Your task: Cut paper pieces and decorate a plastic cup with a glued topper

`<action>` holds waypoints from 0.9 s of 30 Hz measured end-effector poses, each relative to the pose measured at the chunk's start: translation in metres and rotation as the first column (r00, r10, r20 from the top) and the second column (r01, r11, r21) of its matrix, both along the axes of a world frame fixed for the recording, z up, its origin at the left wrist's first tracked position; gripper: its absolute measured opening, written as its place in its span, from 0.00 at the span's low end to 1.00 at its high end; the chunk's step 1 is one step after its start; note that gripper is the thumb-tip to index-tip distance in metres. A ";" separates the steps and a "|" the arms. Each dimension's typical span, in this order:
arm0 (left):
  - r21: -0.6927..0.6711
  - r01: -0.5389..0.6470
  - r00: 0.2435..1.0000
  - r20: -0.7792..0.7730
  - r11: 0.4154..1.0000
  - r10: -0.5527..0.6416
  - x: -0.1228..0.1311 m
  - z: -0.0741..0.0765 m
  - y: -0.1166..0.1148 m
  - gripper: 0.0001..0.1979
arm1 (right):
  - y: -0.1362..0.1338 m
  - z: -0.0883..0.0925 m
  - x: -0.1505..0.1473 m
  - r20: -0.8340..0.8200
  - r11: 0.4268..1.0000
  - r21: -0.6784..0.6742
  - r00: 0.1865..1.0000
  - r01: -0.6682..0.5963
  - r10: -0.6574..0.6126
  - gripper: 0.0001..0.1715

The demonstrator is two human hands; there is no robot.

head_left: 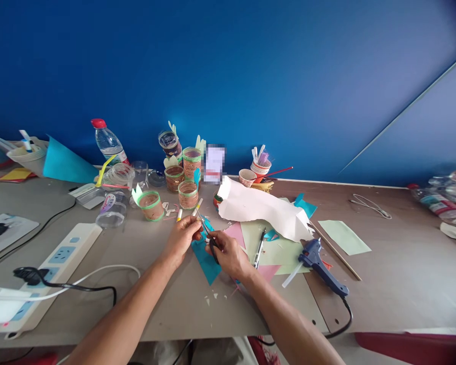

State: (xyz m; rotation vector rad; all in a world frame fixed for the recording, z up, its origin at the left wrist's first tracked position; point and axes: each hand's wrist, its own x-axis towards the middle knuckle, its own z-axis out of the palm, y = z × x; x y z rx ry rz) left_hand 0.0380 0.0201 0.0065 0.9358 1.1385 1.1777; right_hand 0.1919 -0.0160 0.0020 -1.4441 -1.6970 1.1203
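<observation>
A cup [261, 169] is filled with pens [259, 153].
The scissors [209, 236] are clamped by the right hand [230, 256], teal paper [207, 263] by the left hand [182, 238].

We look from head height, forward and down over the counter [383, 289] to a blue wall [251, 66]. Left hand [182, 237], right hand [230, 256] close below.

I see a wide brown worktop [395, 274]. A white power strip [57, 258] lies on its left side. Little jars [151, 205] with green rims stand near the middle, with a water bottle [107, 142] behind them. A blue paper [207, 261], a white paper [262, 208] and a pale green paper [344, 236] lie spread out. A blue glue gun [321, 263] and a thin wooden stick [338, 253] lie to the right.
</observation>
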 end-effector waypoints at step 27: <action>-0.027 0.123 0.988 -0.087 0.992 -0.125 -0.002 0.006 -0.003 0.11 | 0.002 -0.004 0.003 -0.089 1.000 0.019 0.996 -0.017 0.018 0.16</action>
